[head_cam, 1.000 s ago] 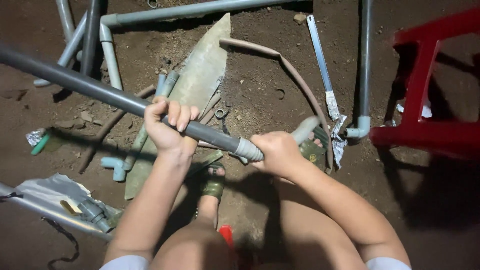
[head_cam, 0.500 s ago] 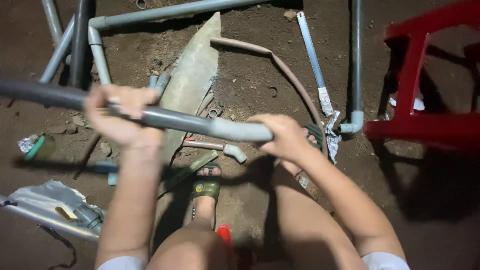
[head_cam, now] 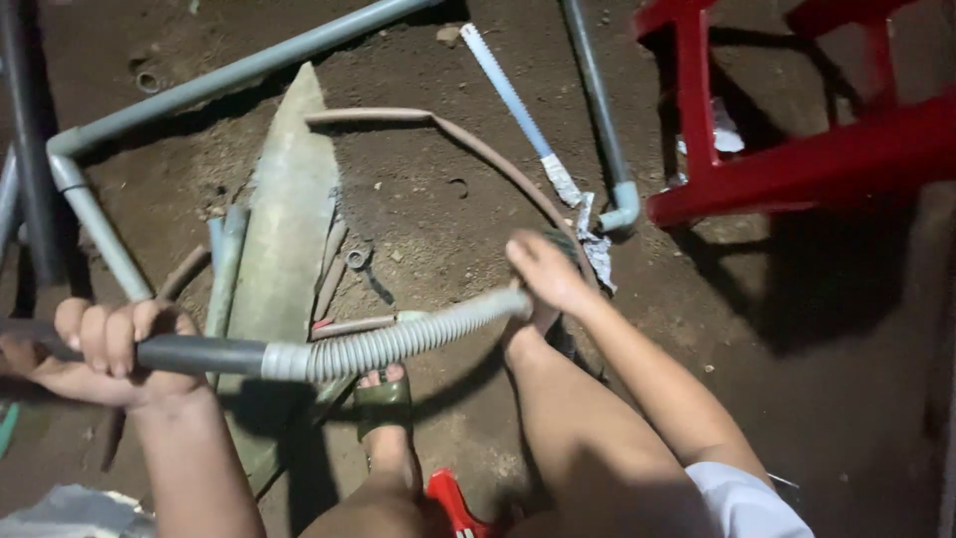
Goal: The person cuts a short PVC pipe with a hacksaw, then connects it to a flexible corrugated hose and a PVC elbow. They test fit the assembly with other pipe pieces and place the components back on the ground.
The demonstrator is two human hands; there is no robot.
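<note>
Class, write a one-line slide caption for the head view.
Left hand grips a dark pipe while right hand holds its ribbed hose above dirt ground.

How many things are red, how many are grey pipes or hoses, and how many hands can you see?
Red things: 2, the stool and the red-handled tool.
Grey pipes or hoses: 4, the ribbed hose, dark pipe, elbow pipe, bent pipe.
Hands: 2, left hand, right hand.
Total: 8.

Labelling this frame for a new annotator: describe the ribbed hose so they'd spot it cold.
Start at the red plastic stool at upper right, then drop to the two hands low in the frame. The corrugated hose spans between them: the right hand holds its free end, the left hand grips the dark pipe it joins. It alone is ribbed and pale; the other pipes are smooth.
</note>
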